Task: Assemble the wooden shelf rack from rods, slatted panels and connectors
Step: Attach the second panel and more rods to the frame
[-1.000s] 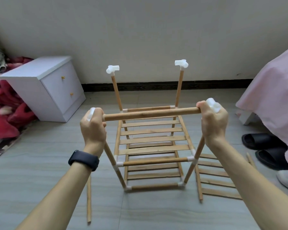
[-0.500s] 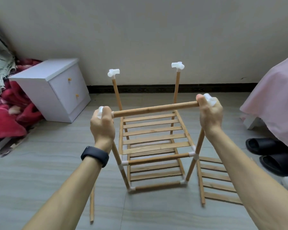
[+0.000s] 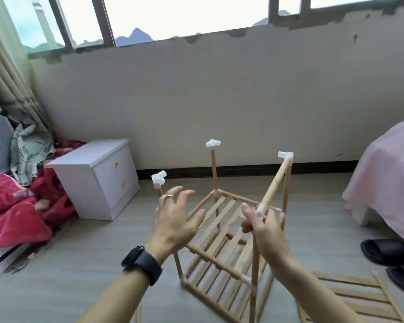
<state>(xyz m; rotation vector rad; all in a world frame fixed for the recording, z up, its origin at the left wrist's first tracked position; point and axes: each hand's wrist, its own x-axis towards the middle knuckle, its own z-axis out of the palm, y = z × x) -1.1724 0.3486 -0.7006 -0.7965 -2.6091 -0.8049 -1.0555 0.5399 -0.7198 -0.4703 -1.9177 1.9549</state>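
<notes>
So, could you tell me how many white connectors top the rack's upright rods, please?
4: near-left connector behind the left hand; back connector; right connector; near connector held by the right hand. None seem hidden.

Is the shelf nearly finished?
About halfway. Done: the frame stands with two slatted tiers fitted. In hand: the right hand holds the connector on one top rod; the left hand is open. Left: rods for the bare corner connectors, plus the spare slatted panel lying on the floor.

The rack is showing tan wood, its connectors white. The cabinet is showing white with yellow knobs, the blanket red, the slippers and watch black
</notes>
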